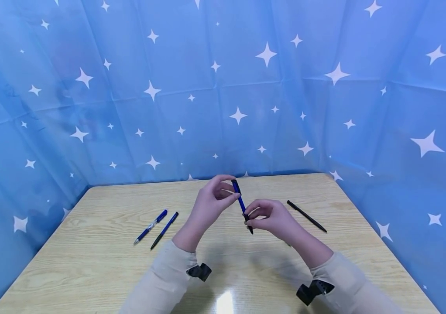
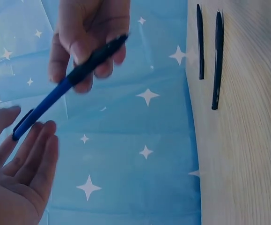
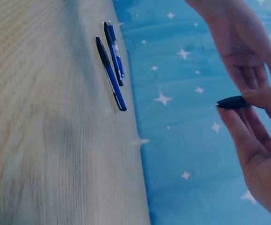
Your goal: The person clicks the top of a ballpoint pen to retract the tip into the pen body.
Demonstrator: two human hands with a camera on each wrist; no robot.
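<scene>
A: Both hands pinch the slim blue plastic pen (image 1: 241, 203): left hand (image 1: 212, 204) at its top, right hand (image 1: 271, 216) at its dark tip, above the wooden counter (image 1: 101, 257).

B: Light fingertip pinches; I reckon a twist could slip it, dropping it between them.

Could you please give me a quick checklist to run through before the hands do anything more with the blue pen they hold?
1. Left hand has the pen by its upper end: ok, fingertips pinch it.
2. Right hand has the lower, dark end: ok, fingers curl round it.
3. Pen clear of the table: ok, held in the air.
4. Two spare pens out of the way: ok, they lie to the left, apart from the hands.
5. Black pen out of the way: ok, it lies right of the right hand.
6. Pen tip out or retracted: cannot tell.
</scene>
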